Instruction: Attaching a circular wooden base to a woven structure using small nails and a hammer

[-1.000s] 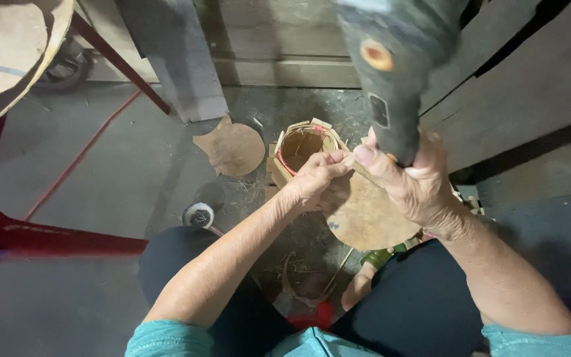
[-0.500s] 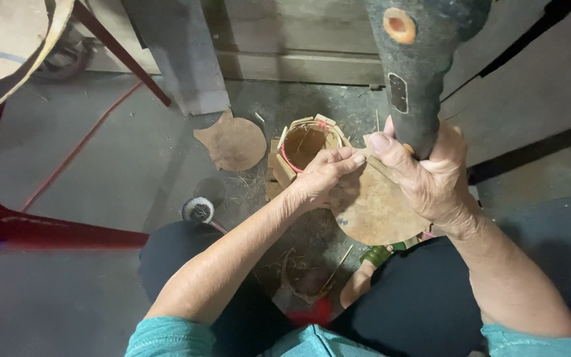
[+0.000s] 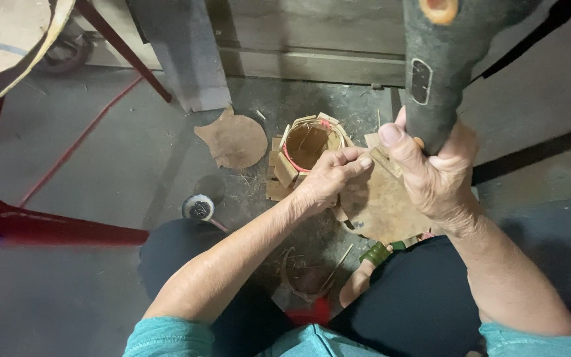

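One brown, rough-edged disc (image 3: 381, 205) rests over the person's lap, pinched at its upper edge by the left hand (image 3: 328, 178). The right hand (image 3: 434, 175) wraps tight round one dark mallet (image 3: 441, 63). Beyond on the floor (image 3: 100, 178): one small round basket (image 3: 312, 142), one second disc (image 3: 236, 140).

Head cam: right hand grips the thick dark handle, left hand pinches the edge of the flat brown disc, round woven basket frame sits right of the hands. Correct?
Not quite. In the head view the woven basket frame sits left of the disc, just above the left hand, not right of the hands. The rest holds: the right hand grips the dark handle, and the left hand pinches the flat brown disc.
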